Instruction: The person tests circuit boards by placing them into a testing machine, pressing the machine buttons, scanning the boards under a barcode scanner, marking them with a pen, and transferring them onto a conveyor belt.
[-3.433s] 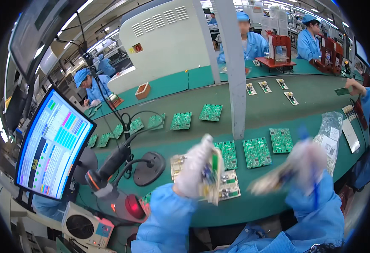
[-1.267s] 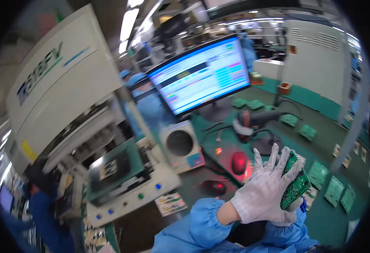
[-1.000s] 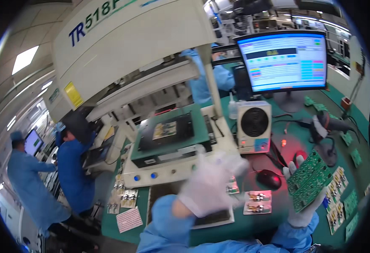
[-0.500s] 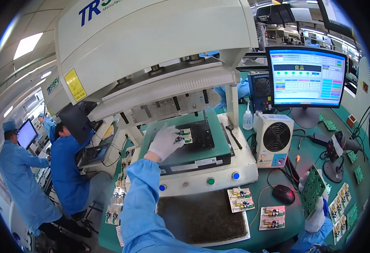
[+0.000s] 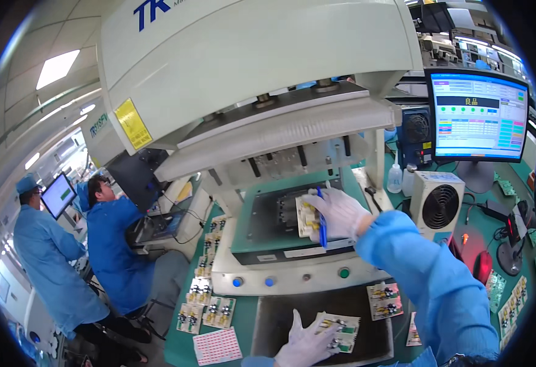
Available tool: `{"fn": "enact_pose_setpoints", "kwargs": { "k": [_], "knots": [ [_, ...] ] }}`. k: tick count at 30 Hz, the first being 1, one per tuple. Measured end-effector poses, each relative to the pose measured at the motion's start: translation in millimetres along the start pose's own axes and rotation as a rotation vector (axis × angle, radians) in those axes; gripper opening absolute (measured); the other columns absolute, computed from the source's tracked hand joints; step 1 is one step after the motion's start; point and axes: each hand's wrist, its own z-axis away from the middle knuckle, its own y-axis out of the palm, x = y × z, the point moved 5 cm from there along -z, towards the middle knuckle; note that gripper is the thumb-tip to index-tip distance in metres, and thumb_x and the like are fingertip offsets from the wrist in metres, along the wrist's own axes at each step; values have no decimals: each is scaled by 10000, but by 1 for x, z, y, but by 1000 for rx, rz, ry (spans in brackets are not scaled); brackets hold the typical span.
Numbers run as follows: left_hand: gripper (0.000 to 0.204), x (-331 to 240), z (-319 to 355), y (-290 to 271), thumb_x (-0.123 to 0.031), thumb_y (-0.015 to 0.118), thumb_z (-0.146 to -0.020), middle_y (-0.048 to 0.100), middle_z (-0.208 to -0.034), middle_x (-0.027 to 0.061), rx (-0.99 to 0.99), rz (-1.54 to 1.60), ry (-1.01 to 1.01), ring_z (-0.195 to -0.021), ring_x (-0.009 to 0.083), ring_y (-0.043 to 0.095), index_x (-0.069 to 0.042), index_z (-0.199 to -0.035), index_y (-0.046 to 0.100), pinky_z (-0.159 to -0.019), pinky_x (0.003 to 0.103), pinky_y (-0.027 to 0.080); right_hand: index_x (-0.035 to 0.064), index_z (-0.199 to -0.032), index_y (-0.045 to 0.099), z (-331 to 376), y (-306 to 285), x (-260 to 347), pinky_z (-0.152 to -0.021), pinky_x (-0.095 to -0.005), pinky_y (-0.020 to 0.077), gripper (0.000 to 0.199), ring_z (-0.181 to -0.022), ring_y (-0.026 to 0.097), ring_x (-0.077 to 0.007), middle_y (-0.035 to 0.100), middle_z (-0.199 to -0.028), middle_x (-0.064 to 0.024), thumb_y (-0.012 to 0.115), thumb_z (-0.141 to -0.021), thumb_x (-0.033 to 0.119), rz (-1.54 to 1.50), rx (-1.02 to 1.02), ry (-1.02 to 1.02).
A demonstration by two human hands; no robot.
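A large white press machine [image 5: 262,73] stands over the green bench [image 5: 185,342], its open fixture bed [image 5: 274,223] giving access. The right hand [image 5: 338,213], grip closed on a blue pen, presses a pale circuit board [image 5: 307,217] into the bed, probably to seat it. The left hand [image 5: 307,342], near the bench's front edge, loosely grips another board [image 5: 341,327] on the dark mat [image 5: 280,324], apparently kept at hand.

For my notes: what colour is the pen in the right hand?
Blue pen, head view.
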Motion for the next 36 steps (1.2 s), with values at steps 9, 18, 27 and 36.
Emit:
{"fn": "enact_pose_setpoints", "kwargs": {
  "k": [9,18,27,36],
  "knots": [
    [718,12,35,-21,-505,724,-705,533,-1334,173,-147,164,-398,-1281,514,398,-46,-1239,584,-1016,812,128,55,-1330,486,-75,86,-47,-820,-427,527,893,-877,673,-366,679,-940,-213,811,-648,530,6,168,18],
    [721,15,43,-16,-498,723,-711,516,-1332,195,-256,218,-370,-1288,518,381,-37,-1239,555,-1034,798,118,63,-1263,571,-78,80,-44,-857,-456,498,822,-948,645,-381,674,-1040,-187,763,-674,604,-40,278,50],
    [695,15,44,-16,-509,711,-724,522,-1330,182,-247,257,-368,-1312,476,376,-41,-1217,571,-1071,766,104,92,-1069,692,-87,83,-33,-764,-443,543,606,-816,682,-373,695,-839,-182,775,-685,553,72,402,-67],
    [570,109,25,-85,-423,709,-789,592,-1212,197,-609,241,-694,-1241,349,501,10,-1151,626,-1068,547,359,70,-1215,584,-38,37,1,-924,-424,484,493,-1043,614,-357,635,-1136,-194,722,-821,332,36,-30,108]
  ]
}}
